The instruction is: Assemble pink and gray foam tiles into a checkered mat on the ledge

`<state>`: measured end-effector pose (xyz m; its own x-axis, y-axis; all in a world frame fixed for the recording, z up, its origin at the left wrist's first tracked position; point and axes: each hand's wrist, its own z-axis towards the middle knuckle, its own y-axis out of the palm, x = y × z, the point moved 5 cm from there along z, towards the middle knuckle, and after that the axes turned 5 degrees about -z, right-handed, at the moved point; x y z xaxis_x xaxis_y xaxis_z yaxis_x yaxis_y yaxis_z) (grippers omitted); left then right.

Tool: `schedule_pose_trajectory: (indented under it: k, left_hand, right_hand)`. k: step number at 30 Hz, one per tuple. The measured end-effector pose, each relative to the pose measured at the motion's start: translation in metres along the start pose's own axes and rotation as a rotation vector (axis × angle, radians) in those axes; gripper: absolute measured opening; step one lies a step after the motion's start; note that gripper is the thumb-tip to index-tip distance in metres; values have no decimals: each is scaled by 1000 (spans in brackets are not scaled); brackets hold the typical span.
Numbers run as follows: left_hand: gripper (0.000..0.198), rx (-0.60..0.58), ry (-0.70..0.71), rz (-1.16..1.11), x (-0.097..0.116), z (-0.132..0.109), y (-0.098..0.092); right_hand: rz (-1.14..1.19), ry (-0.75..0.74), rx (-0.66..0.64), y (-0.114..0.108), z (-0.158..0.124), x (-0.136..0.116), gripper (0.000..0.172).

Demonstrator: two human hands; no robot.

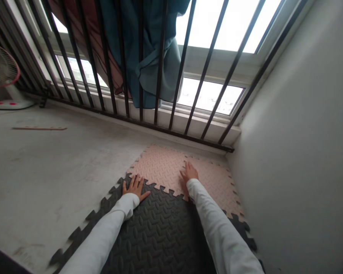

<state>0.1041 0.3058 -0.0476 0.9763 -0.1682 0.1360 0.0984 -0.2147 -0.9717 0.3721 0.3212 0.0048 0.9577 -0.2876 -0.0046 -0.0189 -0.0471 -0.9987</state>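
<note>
Two interlocking foam floor mats lie on the concrete floor in the corner. The pink mat [162, 167] is the farther one, the dark grey mat [157, 232] the nearer, and their toothed edges meet in a seam. My left hand [135, 187] lies flat with fingers spread on that seam at the left end. On the pink mat, just past the seam, my right hand [189, 173] presses flat with fingers stretched out. Both arms wear white sleeves. Neither hand holds anything.
A black barred railing [148, 76] runs along the window, with teal and red cloth [151, 49] hanging behind it. The white wall [297, 152] closes the right side. A fan [4, 76] stands far left, and a wooden strip [40, 128] lies on the floor.
</note>
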Motion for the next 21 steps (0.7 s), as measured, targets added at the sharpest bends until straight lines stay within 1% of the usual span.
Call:
schedule_pose_trajectory:
  k: [1,3,6,8,11,15,18,21]
  left_hand:
    - [72,6,4,-1,0,-1,-1]
    - [71,15,12,-1,0,-1,-1]
    - [72,5,5,5,-1,-1,1]
    - [73,-6,1,6,-1,0,2]
    - [73,4,2,5,-1,1,4]
    - [73,22,1,3,-2,3,6]
    - [74,24,1,2,-3,4,7]
    - [73,19,2,5,-3,3,6]
  right_hand:
    - [6,-28,-3,3,9,-7,59]
    - [7,-61,-11,13,18,-15,58]
    - [-13,-58,4,31,16,-18,62]
    - [-29,-52,12,35,13,-19,67]
    - [-50,-68,-33,30,17,-22,73]
    - [-29,-32,-52,17,39,-19,70]
    - [-8,-11,-103,22,51,-16,69]
    - [-18,-22,-75,27,54,-17,73]
